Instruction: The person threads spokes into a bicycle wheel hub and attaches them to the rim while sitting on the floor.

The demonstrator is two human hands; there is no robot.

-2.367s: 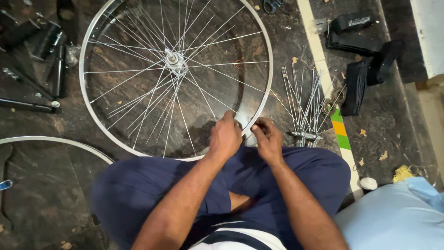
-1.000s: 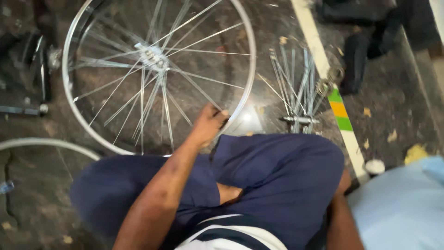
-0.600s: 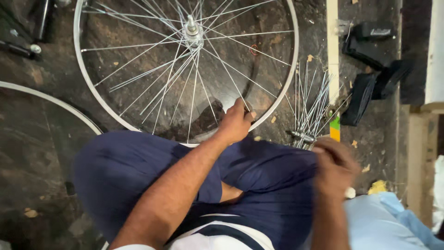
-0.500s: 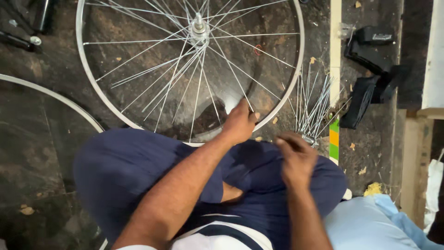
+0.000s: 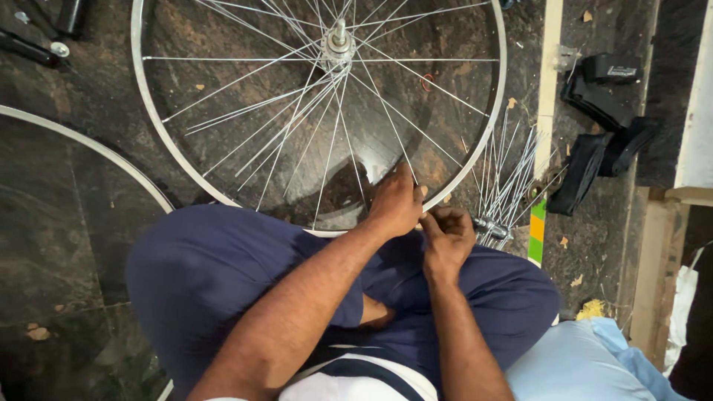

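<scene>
Head view, looking straight down at a person sitting cross-legged in dark blue trousers (image 5: 245, 275) on a dark stone floor (image 5: 67, 245). A silver spoked bicycle wheel w/ metal rim and centre hub (image 5: 339, 46) lies flat on the floor in front of the knees, near edge of the rim right against the legs, prob. so the work spot sits within easy reach.

Left hand (image 5: 396, 204) rests on the near rim, fingers curled down over a spoke end where it meets the rim, seemingly steadying it. Right hand (image 5: 447, 232) is just beside it, touching; fingers bunched together, thumb and forefinger pinching sth small at the rim. Too small to tell what it is.

Just right of the hands, a loose bundle of thin silver spokes fanned out from a second small hub (image 5: 499, 189) lies on the floor, close enough to grab. Further right: black folded rubber tubes or straps (image 5: 605, 126) by a pale painted strip (image 5: 549, 82). Left side, part of another bare silver rim (image 5: 96, 152) curves past the knee. Black tools (image 5: 30, 48) top left, well apart. Light blue cloth (image 5: 572, 364) at lower right.
</scene>
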